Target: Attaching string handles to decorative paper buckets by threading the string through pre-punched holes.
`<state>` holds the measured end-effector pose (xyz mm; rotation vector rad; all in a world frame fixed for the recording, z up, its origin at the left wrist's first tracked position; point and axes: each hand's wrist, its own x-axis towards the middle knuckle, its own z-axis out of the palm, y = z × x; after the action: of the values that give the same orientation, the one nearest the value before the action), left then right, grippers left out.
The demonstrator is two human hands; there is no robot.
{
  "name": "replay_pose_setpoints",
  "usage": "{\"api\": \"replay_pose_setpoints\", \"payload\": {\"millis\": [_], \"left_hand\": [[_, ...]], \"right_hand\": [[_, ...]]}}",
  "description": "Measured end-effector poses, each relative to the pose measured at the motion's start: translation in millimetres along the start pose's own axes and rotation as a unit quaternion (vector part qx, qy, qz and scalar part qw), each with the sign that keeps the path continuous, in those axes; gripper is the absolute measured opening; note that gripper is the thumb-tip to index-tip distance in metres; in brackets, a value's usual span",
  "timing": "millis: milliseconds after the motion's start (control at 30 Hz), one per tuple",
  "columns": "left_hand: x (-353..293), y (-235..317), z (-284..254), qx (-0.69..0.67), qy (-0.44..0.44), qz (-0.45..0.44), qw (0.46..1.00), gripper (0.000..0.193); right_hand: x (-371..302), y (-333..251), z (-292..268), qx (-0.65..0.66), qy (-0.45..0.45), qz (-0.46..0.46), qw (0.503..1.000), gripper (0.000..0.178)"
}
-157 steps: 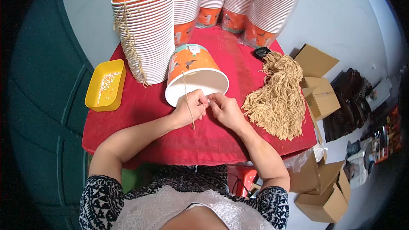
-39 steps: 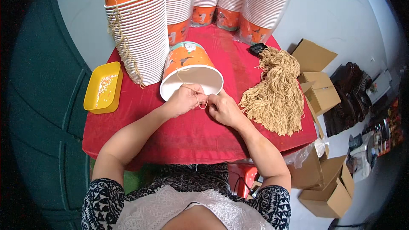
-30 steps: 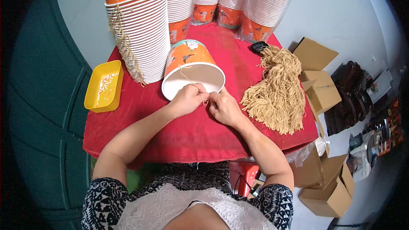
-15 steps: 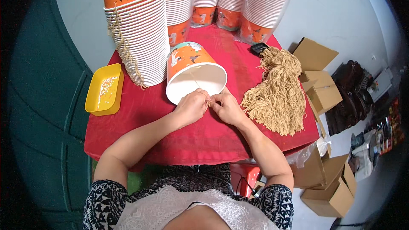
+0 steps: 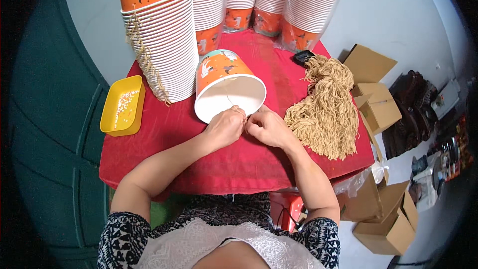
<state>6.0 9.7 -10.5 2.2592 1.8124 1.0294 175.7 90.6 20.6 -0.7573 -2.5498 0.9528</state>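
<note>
An orange paper bucket (image 5: 217, 69) with a white inside lies tipped on its side, its mouth facing me. A thin tan cord (image 5: 228, 94) runs from inside its upper wall down to my fingers. My left hand (image 5: 226, 127) is closed in a pinch at the cord's end, in front of the rim. Close against it, my right hand (image 5: 271, 127) is also closed, its fingertips curled at the same spot. What lies between the fingertips is mostly hidden. To the right rests a thick bundle of tan cords (image 5: 326, 112).
A tall stack of nested buckets (image 5: 167, 45) stands left, with knotted cords (image 5: 146, 62) hanging down its side. A yellow tray (image 5: 124, 128) holds small white and orange bits. Wrapped bucket stacks (image 5: 303, 10) line the back of the red-covered table (image 5: 199, 172). Cardboard boxes (image 5: 386, 231) sit right.
My right fingers have curled in more tightly and turned slightly beside the left hand. The bucket and the cord bundle stay in place.
</note>
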Motion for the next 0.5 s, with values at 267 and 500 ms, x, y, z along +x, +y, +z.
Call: {"api": "replay_pose_setpoints", "payload": {"millis": [267,500], "left_hand": [[2.4,-1.9,2.8,-0.025,0.017,0.002,1.000,0.001],[4.7,-6.5,-6.8,-0.102,-0.024,-0.075,0.992,0.005]], "right_hand": [[6.1,23.4,16.2,0.049,0.059,-0.049,0.996,0.019],[-3.5,9.1,-17.2,-0.129,0.134,0.040,0.982,0.022]]}}
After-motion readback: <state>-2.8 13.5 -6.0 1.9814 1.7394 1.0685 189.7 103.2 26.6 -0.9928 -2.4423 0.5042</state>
